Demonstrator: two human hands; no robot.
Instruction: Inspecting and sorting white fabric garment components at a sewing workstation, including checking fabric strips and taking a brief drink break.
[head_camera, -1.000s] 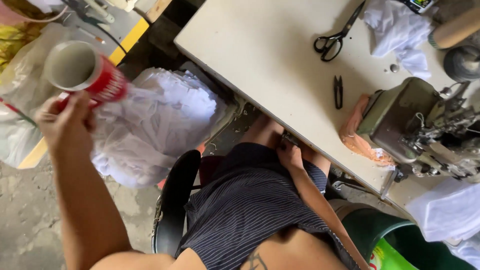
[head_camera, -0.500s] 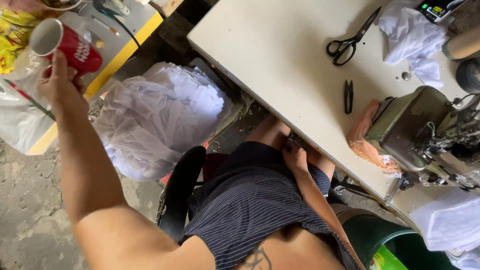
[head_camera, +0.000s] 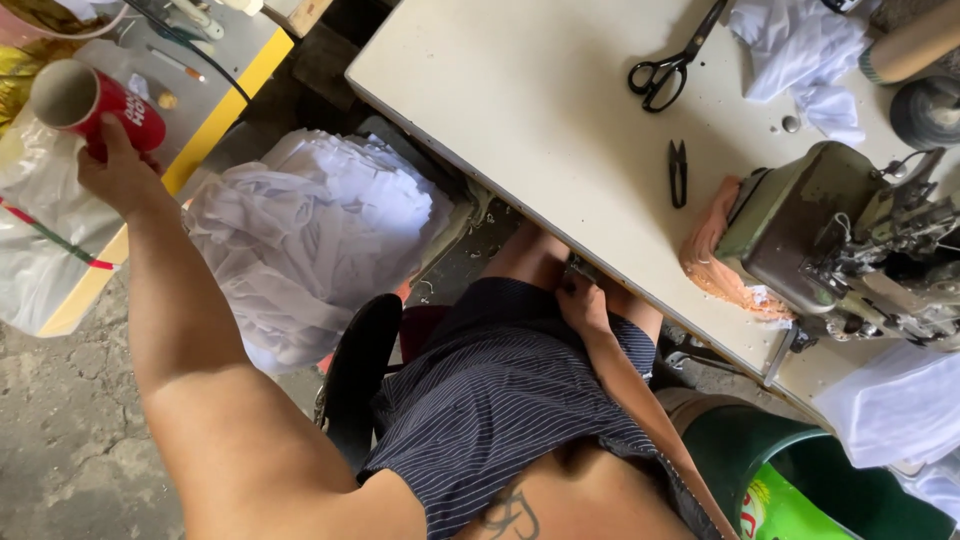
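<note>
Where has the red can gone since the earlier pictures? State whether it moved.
Yes. The left hand has carried the red can away from the white cloth pile, out toward the yellow-edged side table.

Small sewing workshop. Worn grey-green industrial sewing machine (head_camera: 820, 235) sits on a long cream worktable (head_camera: 520, 110), with black tailor's scissors (head_camera: 672, 62), small black thread snips (head_camera: 678, 172) and white fabric scraps (head_camera: 800, 45). Heap of cut white cloth pieces (head_camera: 310, 235) beside it; rough concrete floor (head_camera: 60, 440).
</note>
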